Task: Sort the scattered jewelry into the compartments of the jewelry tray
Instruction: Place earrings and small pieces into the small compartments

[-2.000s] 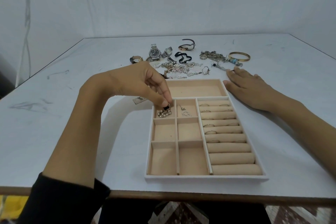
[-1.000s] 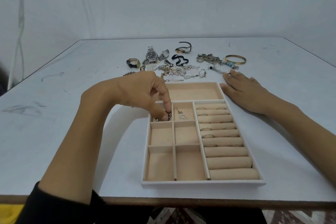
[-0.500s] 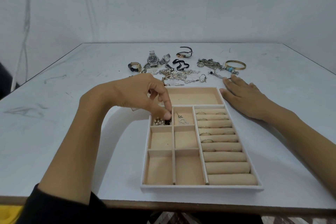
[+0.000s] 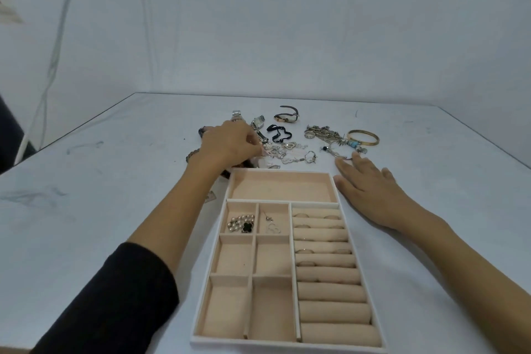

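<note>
reaching past the far edge of the jewelry tray [image 4: 287, 344], the left hand [image 4: 230, 144] hovers over the tangle of silver chains [image 4: 284, 151], its fingers bent and drawn together at one pale strand (from where i stand i cannot tell whether it actually has hold of it). the right hand [image 4: 370, 184] lies flat and relaxed on the table [image 4: 115, 210], palm down, just beside the tray's far right corner, holding nothing. as for progress, i'd call it an early stage: a pearl bracelet [image 4: 240, 223] with a black clover sits in the far-left small compartment, a couple of earrings [image 4: 270, 224] lie in the one next to it, and a few rings [image 4: 301, 215] are tucked between the upper rolls. the other four small compartments, the long far compartment and the nearer rolls hold nothing. most pieces wait on the table beyond the tray: the watches [image 4: 258, 123], a black cord [image 4: 278, 133], a gold bangle [image 4: 363, 137] and that knot of chains, which looks the fiddliest part left.
</note>
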{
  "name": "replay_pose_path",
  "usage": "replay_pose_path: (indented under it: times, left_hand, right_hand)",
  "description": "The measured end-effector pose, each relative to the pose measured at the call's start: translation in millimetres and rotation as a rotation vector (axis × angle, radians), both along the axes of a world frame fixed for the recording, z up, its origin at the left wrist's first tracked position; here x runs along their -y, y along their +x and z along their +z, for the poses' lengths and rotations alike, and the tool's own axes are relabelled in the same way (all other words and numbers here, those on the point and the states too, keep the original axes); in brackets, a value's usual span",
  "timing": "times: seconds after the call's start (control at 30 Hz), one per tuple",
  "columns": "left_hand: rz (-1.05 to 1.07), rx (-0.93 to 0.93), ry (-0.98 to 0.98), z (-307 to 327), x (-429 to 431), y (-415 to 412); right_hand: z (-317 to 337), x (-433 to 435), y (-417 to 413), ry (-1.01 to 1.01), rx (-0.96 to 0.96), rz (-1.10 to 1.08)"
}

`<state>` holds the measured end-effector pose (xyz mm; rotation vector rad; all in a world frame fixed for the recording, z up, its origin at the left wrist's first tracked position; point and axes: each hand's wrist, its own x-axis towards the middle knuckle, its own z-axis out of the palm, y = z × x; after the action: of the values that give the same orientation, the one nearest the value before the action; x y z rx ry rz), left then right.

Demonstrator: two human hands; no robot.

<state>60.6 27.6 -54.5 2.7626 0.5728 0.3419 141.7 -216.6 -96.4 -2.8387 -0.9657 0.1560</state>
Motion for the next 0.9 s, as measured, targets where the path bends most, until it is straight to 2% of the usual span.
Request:
replay_pose_path:
  times: [0.33,0.43,0.53,0.6,0.67,0.8,0.9]
  left_hand:
    - [0.058,0.046,0.063,-10.1,-2.3,7.6]
    - [0.085,0.128,-0.006,-10.4,-6.7,6.0]
    - [0.117,0.212,-0.071,-7.7,-11.8,3.2]
    - [0.137,0.237,-0.083,-6.7,-14.8,1.2]
    - [0.166,0.240,-0.075,-7.3,-16.0,-0.5]
    - [0.180,0.236,-0.055,-14.4,-15.8,-2.4]
    - [0.080,0.271,-0.045,-15.9,-15.3,-0.7]
  right_hand:
    - [7.0,0.2,-1.0,0.021,0.003,-0.003]
    - [11.5,0.7,0.1,0.228,-0.006,-0.002]
    - [18.9,-8.1,2.7,0.497,0.075,0.015]
    - [24.4,-20.6,1.6,0.557,0.127,0.059]
    - [29.5,-36.2,0.3,0.532,0.157,0.112]
    - [37.6,-67.0,2.4,0.318,0.193,0.140]
    - [40.2,-81.2,3.4,0.209,0.195,0.117]
